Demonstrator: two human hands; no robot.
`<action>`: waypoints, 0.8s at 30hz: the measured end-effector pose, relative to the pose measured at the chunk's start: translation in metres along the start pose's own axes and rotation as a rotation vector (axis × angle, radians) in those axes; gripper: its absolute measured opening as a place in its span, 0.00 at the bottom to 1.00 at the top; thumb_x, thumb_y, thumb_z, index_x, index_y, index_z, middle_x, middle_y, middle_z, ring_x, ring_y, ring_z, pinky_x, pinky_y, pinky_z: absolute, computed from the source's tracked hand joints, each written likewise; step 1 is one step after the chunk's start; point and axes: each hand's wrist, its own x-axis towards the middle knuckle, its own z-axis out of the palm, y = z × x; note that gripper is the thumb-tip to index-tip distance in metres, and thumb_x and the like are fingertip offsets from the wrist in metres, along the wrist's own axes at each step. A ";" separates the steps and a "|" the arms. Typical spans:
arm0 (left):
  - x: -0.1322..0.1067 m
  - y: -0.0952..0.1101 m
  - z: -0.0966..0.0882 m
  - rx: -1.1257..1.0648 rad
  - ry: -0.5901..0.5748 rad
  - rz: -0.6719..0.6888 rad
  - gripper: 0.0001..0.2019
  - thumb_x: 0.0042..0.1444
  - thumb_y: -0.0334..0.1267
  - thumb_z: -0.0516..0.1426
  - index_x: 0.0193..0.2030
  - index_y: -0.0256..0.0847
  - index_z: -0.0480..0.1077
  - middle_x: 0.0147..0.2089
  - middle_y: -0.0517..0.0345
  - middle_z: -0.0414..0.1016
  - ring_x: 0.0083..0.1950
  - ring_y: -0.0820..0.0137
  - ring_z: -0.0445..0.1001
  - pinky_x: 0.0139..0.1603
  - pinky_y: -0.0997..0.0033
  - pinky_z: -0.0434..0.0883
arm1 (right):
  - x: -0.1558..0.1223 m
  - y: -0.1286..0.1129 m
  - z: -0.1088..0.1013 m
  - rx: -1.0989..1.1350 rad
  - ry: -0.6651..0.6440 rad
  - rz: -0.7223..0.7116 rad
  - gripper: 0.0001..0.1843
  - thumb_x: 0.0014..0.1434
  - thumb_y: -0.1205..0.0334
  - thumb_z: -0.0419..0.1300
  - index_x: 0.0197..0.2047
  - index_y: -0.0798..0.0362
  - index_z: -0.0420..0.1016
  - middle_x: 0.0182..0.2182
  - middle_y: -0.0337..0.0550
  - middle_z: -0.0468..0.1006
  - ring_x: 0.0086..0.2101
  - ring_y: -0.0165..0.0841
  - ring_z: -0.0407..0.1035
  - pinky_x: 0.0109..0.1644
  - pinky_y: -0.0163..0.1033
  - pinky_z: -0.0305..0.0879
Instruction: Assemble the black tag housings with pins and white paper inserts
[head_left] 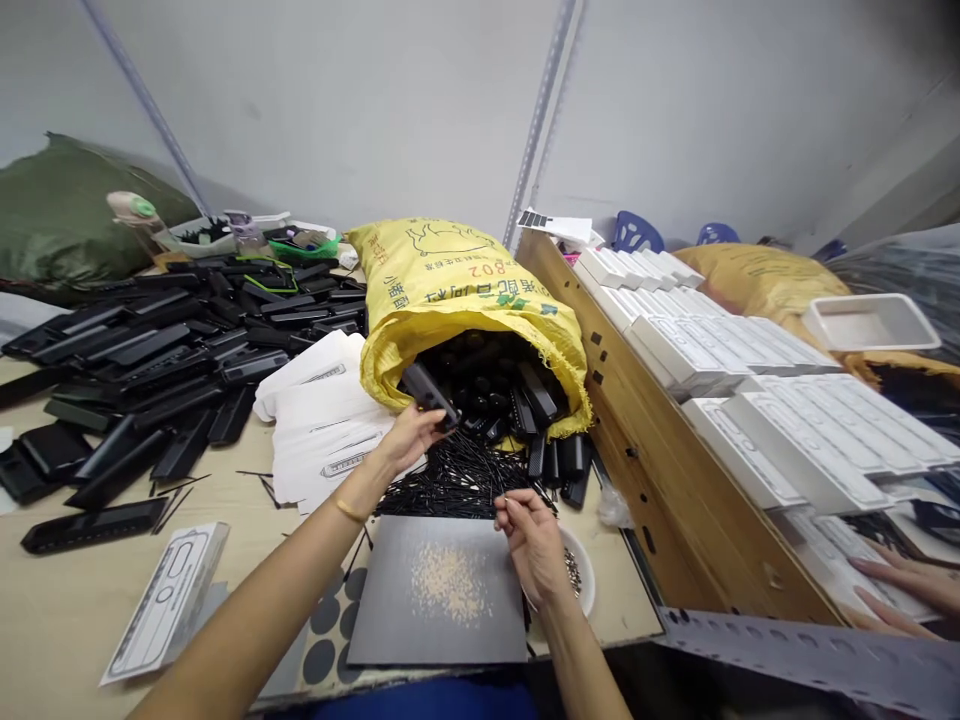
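My left hand is closed around one end of a black plastic case at the mouth of a yellow woven sack. Inside the sack lie many similar black parts. Lower right, my right hand pinches thumb and fingertips together; whatever is between them is too small to make out. Beside that wrist, partly covered, a white bowl holds small metal pieces. Between my forearms lies a grey board with small tan bits scattered on it. Thin black sticks are heaped behind the board.
Black cases are piled on the left, beside white paper sheets. A white box lies front left. A wooden partition runs along the right; beyond it are stacked white boxes and another person's hand.
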 end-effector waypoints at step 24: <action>-0.137 -0.013 0.012 -0.781 0.429 -0.249 0.10 0.64 0.34 0.51 0.40 0.30 0.70 0.40 0.44 0.77 0.40 0.63 0.79 0.44 0.60 0.77 | -0.034 0.051 0.060 -0.705 -0.055 -0.604 0.07 0.63 0.62 0.52 0.35 0.51 0.70 0.33 0.42 0.72 0.38 0.35 0.67 0.44 0.43 0.64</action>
